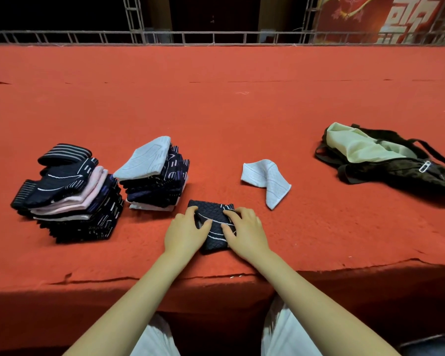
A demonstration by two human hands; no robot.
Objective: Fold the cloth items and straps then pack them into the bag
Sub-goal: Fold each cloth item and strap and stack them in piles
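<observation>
A dark navy quilted cloth [214, 222] with white lines lies folded near the front edge of the red table [216, 111]. My left hand [184, 232] presses on its left side and my right hand [244, 231] on its right, fingers spread over it. A light blue cloth [266, 179] lies loosely folded to the right. Two stacks of folded cloths stand at the left: a far-left stack [70, 194] with striped straps on top, and a nearer stack [156, 176] topped by a light blue piece. The dark bag [396, 163] with pale green lining lies open at the right.
The red felt covering ends in a ragged front edge [216, 276] just below my wrists. A metal railing [216, 37] runs along the far side of the table. A red banner hangs at the back right.
</observation>
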